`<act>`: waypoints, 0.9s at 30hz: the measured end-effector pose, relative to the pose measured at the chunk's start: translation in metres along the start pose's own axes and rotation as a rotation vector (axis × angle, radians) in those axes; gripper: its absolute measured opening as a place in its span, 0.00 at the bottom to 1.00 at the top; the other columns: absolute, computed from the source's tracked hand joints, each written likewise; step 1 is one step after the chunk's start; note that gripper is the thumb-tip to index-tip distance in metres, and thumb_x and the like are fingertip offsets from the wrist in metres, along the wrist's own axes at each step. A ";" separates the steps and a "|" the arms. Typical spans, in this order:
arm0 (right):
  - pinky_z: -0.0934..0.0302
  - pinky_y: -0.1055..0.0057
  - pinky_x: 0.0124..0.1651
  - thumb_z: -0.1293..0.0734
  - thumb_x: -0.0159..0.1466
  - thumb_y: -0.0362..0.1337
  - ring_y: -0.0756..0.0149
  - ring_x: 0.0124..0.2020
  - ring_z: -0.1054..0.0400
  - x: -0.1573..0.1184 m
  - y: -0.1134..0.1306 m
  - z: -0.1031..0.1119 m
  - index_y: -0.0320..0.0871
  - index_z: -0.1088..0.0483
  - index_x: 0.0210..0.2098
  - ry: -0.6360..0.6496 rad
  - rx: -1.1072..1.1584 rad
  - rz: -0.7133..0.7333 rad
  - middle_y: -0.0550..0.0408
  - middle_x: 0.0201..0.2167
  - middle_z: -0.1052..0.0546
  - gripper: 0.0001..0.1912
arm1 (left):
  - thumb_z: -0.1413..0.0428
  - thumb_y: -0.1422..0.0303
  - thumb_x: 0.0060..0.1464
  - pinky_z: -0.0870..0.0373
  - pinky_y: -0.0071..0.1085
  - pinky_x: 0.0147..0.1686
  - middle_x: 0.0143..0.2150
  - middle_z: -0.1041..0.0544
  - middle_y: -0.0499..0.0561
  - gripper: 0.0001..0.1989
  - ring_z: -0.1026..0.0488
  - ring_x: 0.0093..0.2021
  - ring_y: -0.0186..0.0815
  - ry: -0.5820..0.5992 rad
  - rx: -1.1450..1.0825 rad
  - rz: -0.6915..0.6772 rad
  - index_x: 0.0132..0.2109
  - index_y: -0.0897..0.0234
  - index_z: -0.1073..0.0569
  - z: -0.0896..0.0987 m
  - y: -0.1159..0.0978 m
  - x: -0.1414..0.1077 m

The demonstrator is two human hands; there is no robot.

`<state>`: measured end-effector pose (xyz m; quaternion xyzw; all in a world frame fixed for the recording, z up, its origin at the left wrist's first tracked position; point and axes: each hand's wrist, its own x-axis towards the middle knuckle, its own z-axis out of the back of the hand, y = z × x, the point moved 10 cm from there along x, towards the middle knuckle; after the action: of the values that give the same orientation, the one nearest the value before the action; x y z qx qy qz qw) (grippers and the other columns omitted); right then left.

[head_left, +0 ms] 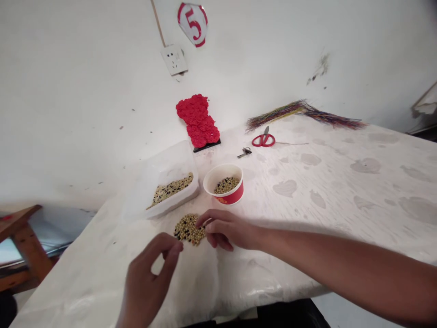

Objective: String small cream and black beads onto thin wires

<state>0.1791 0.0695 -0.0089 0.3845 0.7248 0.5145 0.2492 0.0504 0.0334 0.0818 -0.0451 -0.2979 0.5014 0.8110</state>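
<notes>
A small heap of gold and black beads (187, 228) lies on the pale table cover. My right hand (223, 228) is at the heap's right edge, its index fingertip on the beads and its thumb close beside, fingers curled. What it pinches, if anything, is too small to see. Just below the heap's left side is my left hand (150, 269), thumb and index finger pressed together; anything between them cannot be made out. Behind the heap stand a clear plastic box (170, 206) of similar beads and a red and white paper cup (232, 197) with more beads inside.
Red-handled scissors (263, 140), a small metal tool (244, 152) and a bundle of coloured wires (280, 115) lie farther back. A red flower-like piece (198, 120) on a black base stands near the wall. A wooden stool (29, 241) is at left.
</notes>
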 end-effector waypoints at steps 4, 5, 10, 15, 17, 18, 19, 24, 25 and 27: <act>0.53 0.77 0.17 0.40 0.69 0.40 0.79 0.14 0.46 -0.002 -0.004 -0.007 0.39 0.30 0.31 0.026 -0.141 -0.025 0.63 0.18 0.33 0.15 | 0.46 0.66 0.63 0.31 0.22 0.33 0.33 0.24 0.44 0.09 0.27 0.31 0.29 0.070 -0.075 -0.059 0.33 0.59 0.28 -0.014 0.000 -0.019; 0.53 0.78 0.18 0.39 0.69 0.41 0.80 0.14 0.46 -0.002 -0.005 -0.007 0.40 0.31 0.29 0.018 -0.178 -0.034 0.63 0.17 0.33 0.15 | 0.47 0.67 0.63 0.31 0.21 0.33 0.33 0.24 0.44 0.09 0.27 0.31 0.28 0.065 -0.078 -0.047 0.33 0.59 0.28 -0.015 0.001 -0.021; 0.53 0.79 0.19 0.35 0.68 0.43 0.80 0.16 0.45 -0.004 -0.007 0.001 0.41 0.35 0.25 -0.050 -0.288 -0.064 0.65 0.16 0.35 0.18 | 0.48 0.65 0.64 0.30 0.23 0.34 0.33 0.24 0.45 0.09 0.26 0.32 0.29 0.048 -0.099 -0.001 0.34 0.59 0.28 -0.015 0.010 -0.027; 0.55 0.78 0.17 0.40 0.71 0.49 0.79 0.12 0.50 -0.003 -0.012 0.003 0.41 0.37 0.20 -0.048 -0.252 -0.086 0.65 0.10 0.40 0.26 | 0.48 0.59 0.64 0.28 0.28 0.37 0.39 0.23 0.46 0.10 0.25 0.37 0.33 0.046 -0.026 0.209 0.43 0.57 0.27 -0.011 0.061 -0.026; 0.56 0.77 0.16 0.41 0.71 0.51 0.79 0.11 0.52 -0.003 -0.014 0.003 0.42 0.38 0.19 -0.043 -0.237 -0.092 0.66 0.09 0.42 0.28 | 0.50 0.57 0.64 0.28 0.32 0.36 0.43 0.24 0.48 0.13 0.25 0.37 0.34 0.079 0.067 0.298 0.49 0.56 0.28 -0.013 0.084 -0.020; 0.56 0.77 0.16 0.41 0.70 0.52 0.79 0.11 0.52 -0.002 -0.014 0.004 0.42 0.38 0.19 -0.043 -0.230 -0.093 0.66 0.09 0.42 0.28 | 0.50 0.57 0.64 0.27 0.33 0.37 0.46 0.25 0.48 0.15 0.25 0.38 0.35 0.109 0.120 0.322 0.52 0.56 0.29 -0.016 0.092 -0.017; 0.55 0.77 0.16 0.40 0.70 0.51 0.79 0.11 0.51 -0.002 -0.014 0.004 0.41 0.37 0.20 -0.045 -0.226 -0.095 0.66 0.10 0.41 0.27 | 0.50 0.56 0.63 0.27 0.35 0.38 0.50 0.26 0.49 0.17 0.25 0.40 0.36 0.145 0.175 0.336 0.54 0.56 0.30 -0.020 0.099 -0.012; 0.54 0.78 0.18 0.36 0.68 0.44 0.79 0.14 0.46 -0.003 -0.008 0.005 0.40 0.32 0.28 -0.038 -0.210 -0.064 0.65 0.15 0.36 0.17 | 0.50 0.54 0.63 0.27 0.41 0.43 0.54 0.28 0.54 0.21 0.25 0.51 0.46 0.250 0.360 0.304 0.58 0.58 0.31 -0.047 0.102 0.007; 0.54 0.78 0.18 0.36 0.68 0.43 0.79 0.14 0.46 -0.004 -0.006 0.004 0.40 0.31 0.29 -0.031 -0.206 -0.054 0.65 0.16 0.36 0.15 | 0.51 0.54 0.64 0.27 0.42 0.41 0.52 0.28 0.54 0.20 0.25 0.50 0.47 0.248 0.374 0.300 0.57 0.57 0.30 -0.051 0.100 0.008; 0.53 0.78 0.18 0.36 0.67 0.40 0.79 0.14 0.47 -0.004 -0.005 0.003 0.40 0.31 0.31 -0.027 -0.210 -0.051 0.66 0.17 0.36 0.11 | 0.52 0.55 0.65 0.28 0.42 0.39 0.50 0.28 0.53 0.18 0.24 0.48 0.47 0.233 0.374 0.291 0.54 0.57 0.29 -0.056 0.095 0.009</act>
<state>0.1826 0.0667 -0.0144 0.3445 0.6730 0.5759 0.3110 0.0083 0.1009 0.0043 0.0059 -0.0948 0.6506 0.7535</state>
